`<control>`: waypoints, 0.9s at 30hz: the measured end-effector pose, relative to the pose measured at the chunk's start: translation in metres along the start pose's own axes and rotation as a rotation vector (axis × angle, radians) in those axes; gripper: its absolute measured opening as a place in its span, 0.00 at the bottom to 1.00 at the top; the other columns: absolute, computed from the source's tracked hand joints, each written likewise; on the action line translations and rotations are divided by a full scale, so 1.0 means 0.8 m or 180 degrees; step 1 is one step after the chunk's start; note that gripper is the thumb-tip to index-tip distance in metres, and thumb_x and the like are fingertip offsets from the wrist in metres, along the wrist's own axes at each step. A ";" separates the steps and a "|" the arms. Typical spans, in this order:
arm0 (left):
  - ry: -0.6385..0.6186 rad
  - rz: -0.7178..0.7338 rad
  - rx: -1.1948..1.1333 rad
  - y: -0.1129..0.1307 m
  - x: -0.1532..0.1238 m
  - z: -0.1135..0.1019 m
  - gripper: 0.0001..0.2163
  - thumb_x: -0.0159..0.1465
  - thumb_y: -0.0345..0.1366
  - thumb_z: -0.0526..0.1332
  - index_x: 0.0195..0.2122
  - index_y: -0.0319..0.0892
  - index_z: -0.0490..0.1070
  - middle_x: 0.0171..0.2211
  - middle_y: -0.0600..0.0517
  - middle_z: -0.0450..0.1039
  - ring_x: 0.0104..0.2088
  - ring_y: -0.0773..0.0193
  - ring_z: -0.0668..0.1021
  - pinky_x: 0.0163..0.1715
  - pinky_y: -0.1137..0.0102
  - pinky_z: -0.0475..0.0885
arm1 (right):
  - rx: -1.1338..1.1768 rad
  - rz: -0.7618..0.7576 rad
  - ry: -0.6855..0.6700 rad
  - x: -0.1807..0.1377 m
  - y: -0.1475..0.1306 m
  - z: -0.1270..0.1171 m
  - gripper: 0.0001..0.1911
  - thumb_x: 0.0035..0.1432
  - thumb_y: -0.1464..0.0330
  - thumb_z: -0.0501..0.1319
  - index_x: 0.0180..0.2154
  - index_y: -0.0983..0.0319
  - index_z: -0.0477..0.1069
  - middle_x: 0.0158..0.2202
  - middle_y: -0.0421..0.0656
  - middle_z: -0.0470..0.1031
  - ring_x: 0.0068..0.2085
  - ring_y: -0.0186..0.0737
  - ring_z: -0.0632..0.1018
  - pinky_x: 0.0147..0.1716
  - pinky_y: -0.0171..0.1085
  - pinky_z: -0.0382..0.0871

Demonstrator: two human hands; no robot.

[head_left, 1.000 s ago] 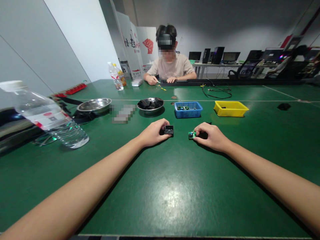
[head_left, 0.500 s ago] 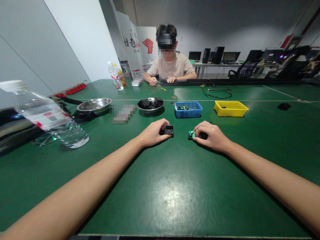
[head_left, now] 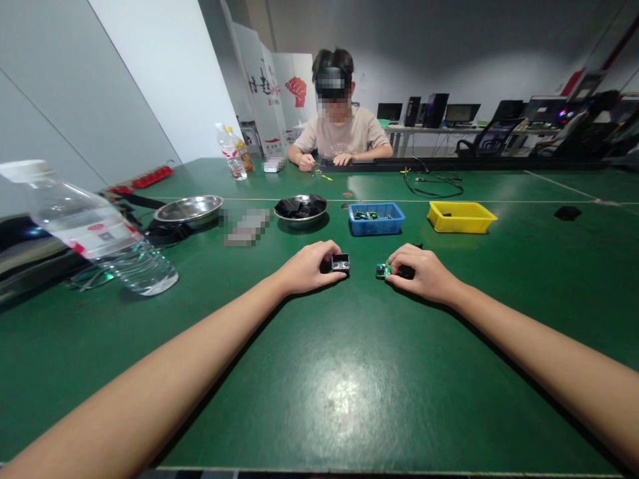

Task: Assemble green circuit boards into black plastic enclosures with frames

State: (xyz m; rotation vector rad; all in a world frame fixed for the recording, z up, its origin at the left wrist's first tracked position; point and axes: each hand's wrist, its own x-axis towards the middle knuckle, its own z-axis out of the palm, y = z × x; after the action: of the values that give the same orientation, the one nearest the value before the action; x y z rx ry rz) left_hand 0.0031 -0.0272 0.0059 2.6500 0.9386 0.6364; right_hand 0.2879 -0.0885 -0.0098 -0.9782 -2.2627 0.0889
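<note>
Between the thumb and fingers of my left hand (head_left: 313,269) is a small black plastic housing (head_left: 341,263), tilted so that its hollow side and two round holes on its near face show. My right hand (head_left: 420,271) pinches a small green circuit board (head_left: 383,271) by its right side, just above the table. Part of the board is hidden behind my fingers. The two pieces are apart, with a short stretch of green table between them. Beyond my hands stand a blue bin (head_left: 375,226) holding circuit boards and a metal bowl (head_left: 302,220) of black plastic parts.
A yellow bin (head_left: 462,221) with a small dark piece stands right of the blue one. To the left are a metal dish (head_left: 188,211) and a large water bottle (head_left: 100,226). A black cable (head_left: 439,189) lies farther back. Across the table sits another person (head_left: 342,133).
My left hand has tipped the black housing, so its face with the two holes now shows, and shifted it slightly right and down. My right hand and the circuit board are nearly unchanged.
</note>
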 end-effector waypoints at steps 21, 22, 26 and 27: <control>-0.0219 0.0127 0.0119 0.007 0.000 0.001 0.16 0.59 0.47 0.66 0.40 0.42 0.69 0.35 0.50 0.73 0.35 0.59 0.76 0.36 0.67 0.69 | 0.0001 0.0144 -0.0188 0.000 0.000 -0.004 0.09 0.58 0.67 0.64 0.27 0.60 0.67 0.33 0.45 0.78 0.38 0.44 0.77 0.39 0.40 0.70; -0.0233 0.0128 0.0117 0.007 0.000 0.002 0.16 0.59 0.47 0.66 0.40 0.42 0.69 0.36 0.50 0.73 0.36 0.59 0.76 0.36 0.67 0.69 | 0.0003 0.0153 -0.0193 0.000 -0.001 -0.004 0.09 0.58 0.67 0.64 0.27 0.60 0.67 0.33 0.45 0.78 0.38 0.44 0.77 0.39 0.40 0.70; -0.0265 0.0142 0.0126 0.007 0.000 0.001 0.17 0.59 0.48 0.66 0.41 0.41 0.69 0.36 0.49 0.73 0.37 0.59 0.76 0.37 0.66 0.69 | 0.0040 0.0184 -0.0205 0.001 -0.004 -0.004 0.09 0.59 0.66 0.63 0.28 0.59 0.67 0.34 0.46 0.78 0.39 0.44 0.77 0.40 0.41 0.70; -0.0272 0.0146 0.0135 0.006 0.000 0.001 0.17 0.59 0.48 0.66 0.41 0.41 0.69 0.37 0.49 0.74 0.37 0.58 0.76 0.38 0.66 0.70 | 0.0059 0.0197 -0.0187 0.001 -0.004 -0.005 0.08 0.59 0.66 0.63 0.28 0.59 0.68 0.34 0.46 0.78 0.39 0.44 0.77 0.40 0.41 0.70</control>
State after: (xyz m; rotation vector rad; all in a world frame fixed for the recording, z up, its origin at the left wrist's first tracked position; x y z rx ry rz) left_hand 0.0064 -0.0309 0.0068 2.7197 0.8793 0.5143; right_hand 0.2877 -0.0914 -0.0055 -1.0485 -2.2808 0.1670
